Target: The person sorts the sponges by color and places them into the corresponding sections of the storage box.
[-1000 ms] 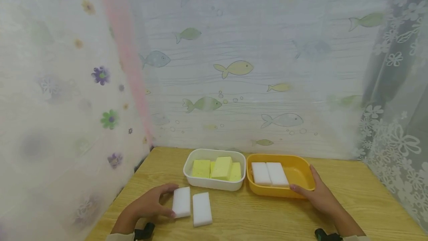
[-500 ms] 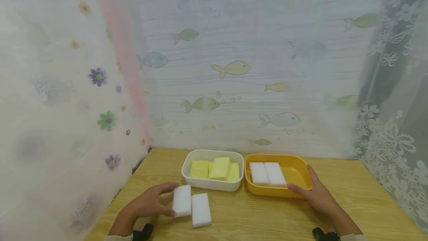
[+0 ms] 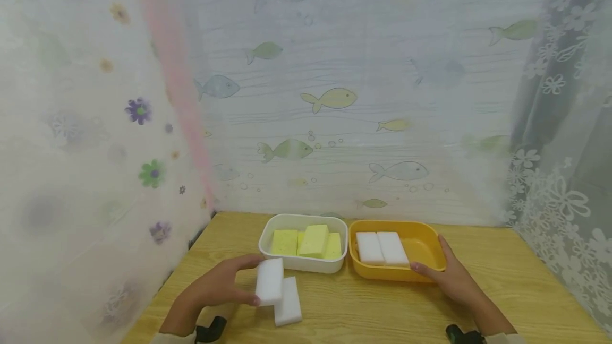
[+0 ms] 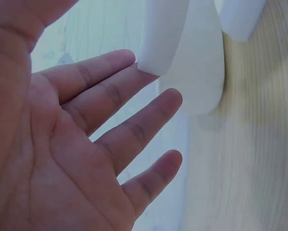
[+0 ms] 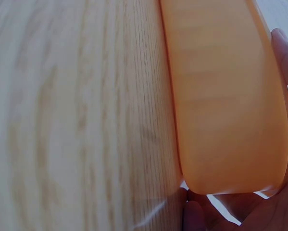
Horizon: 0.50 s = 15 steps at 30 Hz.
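My left hand pinches a white sponge block between thumb and fingertips, raised off the table. In the left wrist view the same white sponge block meets the fingertips, while the lower fingers spread apart from it. Partly behind it, a second white sponge block lies on the wood. On the right, my right hand grips the right end of an orange tub, thumb at the front rim and fingers around the far side. Two white sponge blocks lie side by side in that tub's left part.
A white tub with several yellow sponge blocks stands beside the orange one. Both sit on a wood-grain table. Behind them hangs a fish-print curtain; a flower-print curtain closes the left side.
The left hand has lifted its white sponge block and moved it right, so it now overlaps the second block in view. The right hand stays on the orange tub.
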Motion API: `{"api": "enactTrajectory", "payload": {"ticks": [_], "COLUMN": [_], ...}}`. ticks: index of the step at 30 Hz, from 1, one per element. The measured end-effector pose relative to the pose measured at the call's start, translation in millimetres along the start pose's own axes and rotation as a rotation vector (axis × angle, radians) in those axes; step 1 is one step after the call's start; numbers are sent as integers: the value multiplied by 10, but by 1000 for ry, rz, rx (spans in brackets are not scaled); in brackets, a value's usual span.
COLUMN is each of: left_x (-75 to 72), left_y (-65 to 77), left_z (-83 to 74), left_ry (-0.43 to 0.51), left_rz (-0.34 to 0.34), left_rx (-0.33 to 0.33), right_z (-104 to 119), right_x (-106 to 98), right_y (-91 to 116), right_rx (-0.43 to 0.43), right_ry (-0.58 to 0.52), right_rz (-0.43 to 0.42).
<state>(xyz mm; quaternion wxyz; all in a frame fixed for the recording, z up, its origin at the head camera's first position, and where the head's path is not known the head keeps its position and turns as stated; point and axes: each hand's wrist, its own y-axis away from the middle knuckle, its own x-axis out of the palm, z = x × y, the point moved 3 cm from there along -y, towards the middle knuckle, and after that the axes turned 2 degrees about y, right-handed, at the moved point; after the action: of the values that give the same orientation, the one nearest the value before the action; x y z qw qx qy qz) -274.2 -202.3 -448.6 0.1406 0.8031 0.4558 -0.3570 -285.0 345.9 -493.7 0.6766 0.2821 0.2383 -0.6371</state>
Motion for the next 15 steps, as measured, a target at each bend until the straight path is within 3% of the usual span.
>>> {"api": "enactTrajectory", "payload": {"ticks": [15], "left_x": [110], "left_y": [-266], "left_z": [-260], "left_ry": [-43], "left_rz": [10], "left_rx": [41], "right_z": [20], "right_x": [11], "right_y": [9], "right_rx": [8], "right_ry": [10], "right_rz": [-4]}}
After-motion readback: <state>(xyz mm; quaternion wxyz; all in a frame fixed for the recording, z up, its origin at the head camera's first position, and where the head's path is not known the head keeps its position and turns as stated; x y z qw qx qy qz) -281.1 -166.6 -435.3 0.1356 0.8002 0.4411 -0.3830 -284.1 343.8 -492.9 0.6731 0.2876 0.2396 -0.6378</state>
